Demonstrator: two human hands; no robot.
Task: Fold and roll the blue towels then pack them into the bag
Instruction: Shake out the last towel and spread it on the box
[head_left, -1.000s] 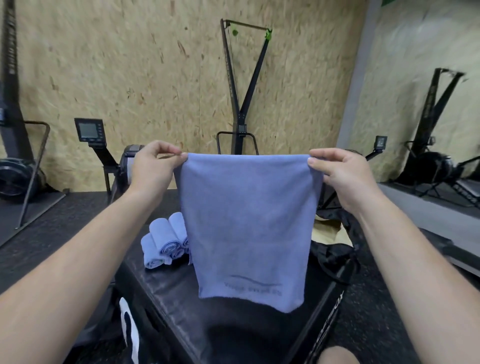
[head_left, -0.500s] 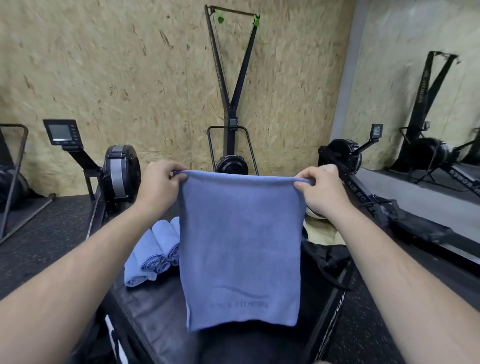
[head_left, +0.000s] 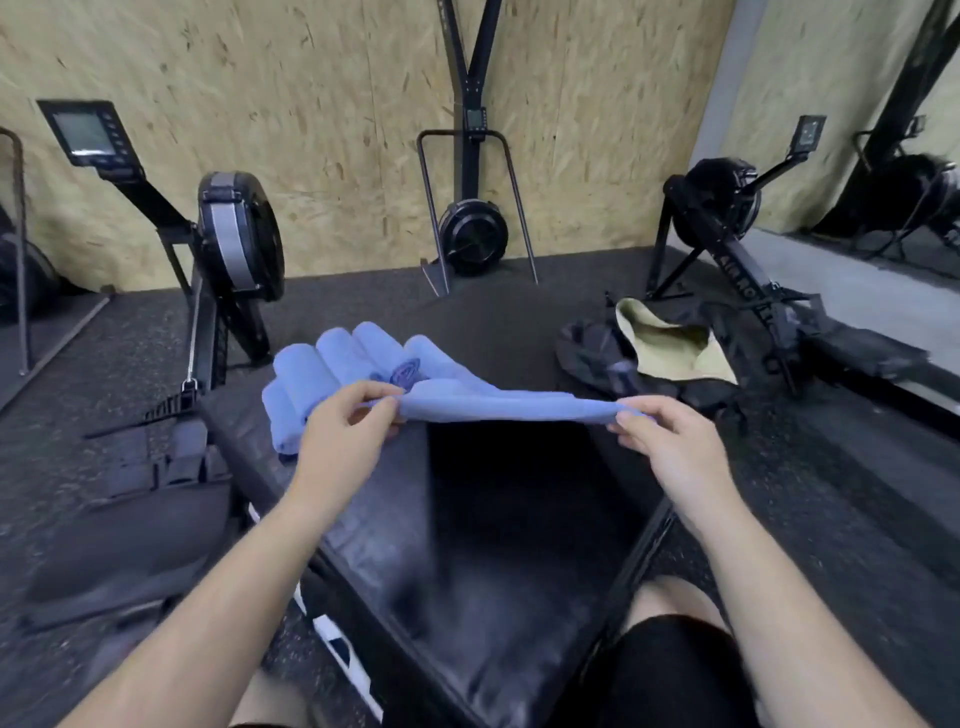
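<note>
A blue towel (head_left: 498, 405) stretches flat and edge-on between my hands, low over the black padded box (head_left: 498, 545). My left hand (head_left: 345, 431) pinches its left edge and my right hand (head_left: 670, 441) pinches its right edge. Several rolled blue towels (head_left: 332, 369) lie together on the box's far left corner, just behind my left hand. The black bag (head_left: 613, 364) with a pale yellow lining (head_left: 670, 348) lies open at the box's far right.
Rowing machines stand on the dark rubber floor at the left (head_left: 228, 244) and the right (head_left: 727, 208). A ski trainer (head_left: 470, 228) leans on the chipboard wall behind. My knee in black shorts (head_left: 670, 670) is at the bottom right.
The towel hung upright in front of me before; now both hands have dropped toward the box and it lies nearly level. The camera has tilted down.
</note>
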